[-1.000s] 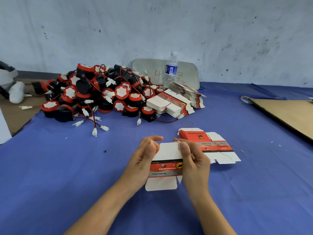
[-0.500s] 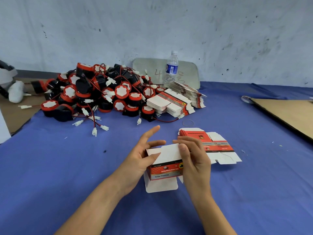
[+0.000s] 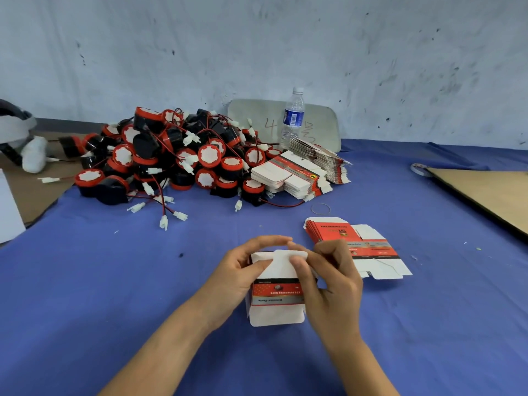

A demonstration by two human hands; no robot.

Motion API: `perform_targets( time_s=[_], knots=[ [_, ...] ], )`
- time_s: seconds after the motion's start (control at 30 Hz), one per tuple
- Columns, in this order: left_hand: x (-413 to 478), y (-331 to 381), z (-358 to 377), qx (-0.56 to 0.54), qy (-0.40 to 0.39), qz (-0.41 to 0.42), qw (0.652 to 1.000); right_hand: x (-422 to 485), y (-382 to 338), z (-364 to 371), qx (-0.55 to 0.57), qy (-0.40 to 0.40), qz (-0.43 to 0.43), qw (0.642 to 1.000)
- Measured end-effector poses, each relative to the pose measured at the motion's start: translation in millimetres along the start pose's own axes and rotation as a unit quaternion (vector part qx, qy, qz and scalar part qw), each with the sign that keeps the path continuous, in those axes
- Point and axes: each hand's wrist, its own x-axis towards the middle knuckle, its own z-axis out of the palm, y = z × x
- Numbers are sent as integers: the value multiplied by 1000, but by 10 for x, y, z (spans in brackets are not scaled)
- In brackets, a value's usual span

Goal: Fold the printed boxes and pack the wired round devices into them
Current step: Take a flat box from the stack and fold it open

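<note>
Both hands, left hand (image 3: 237,274) and right hand (image 3: 328,278), grip the half-formed box (image 3: 278,290), long axis running away from the person; device pile (image 3: 183,158) lies far-left, nearer the left hand.

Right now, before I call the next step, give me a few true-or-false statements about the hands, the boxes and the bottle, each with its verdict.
1. The left hand and the right hand both hold one printed box. True.
2. The right hand holds one of the round devices. False: it pinches the box's top flap; the devices lie piled at the far left.
3. A stack of flat boxes lies on the blue cloth just right of the hands. True.
4. The water bottle lies on its side. False: it stands upright by the wall.
</note>
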Motion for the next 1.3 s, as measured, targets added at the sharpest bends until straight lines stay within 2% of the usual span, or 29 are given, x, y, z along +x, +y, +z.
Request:
perform_targets(
  time_s=[0.27, 0.33, 0.47, 0.5, 0.6, 0.67, 0.73, 0.8, 0.87, 0.93, 1.0, 1.13, 1.23, 1.3],
  knots=[
    [3, -12, -6, -20, 26, 22, 999, -17, -1, 12, 2, 27, -58, 998],
    [5, -16, -1, -14, 21, 16, 1000, -10, -37, 5, 24, 10, -27, 999],
    [-1, -28, 42, 8, 19, 3, 1000, 3, -134, 15, 117, -20, 141, 983],
    [-3, -28, 63, 22, 31, 10, 999, 12, -134, 20, 119, -23, 147, 982],
    [-4, -58, 134, 50, 63, 52, 995, 20, -112, 34, 35, -20, 109, 993],
    [-8, -95, 155, 46, 84, 76, 992, 13, -71, 37, 4, -16, 128, 992],
    [-13, -124, 124, 24, 57, 83, 995, 20, -61, 30, 11, -22, 157, 987],
    [-1, -145, 39, 15, -3, 67, 998, 35, -51, 15, 37, -30, 184, 982],
    [7, -122, -34, 16, -68, 2, 998, 45, -48, 7, 54, -47, 196, 978],
    [-1, -114, -53, 64, -123, -61, 988, 47, -53, 4, 84, -72, 216, 970],
    [-22, -124, -36, 102, -153, -81, 980, 55, -55, -6, 103, -77, 224, 966],
    [-61, -133, 38, 68, -150, -69, 984, 75, -69, -51, 161, -50, 220, 961],
    [-82, -124, 109, 32, -123, -39, 991, 87, -64, -84, 259, -8, 258, 931],
    [-93, -143, 148, 46, -118, -27, 992, 101, -50, -97, 286, -12, 276, 917]
  ],
)
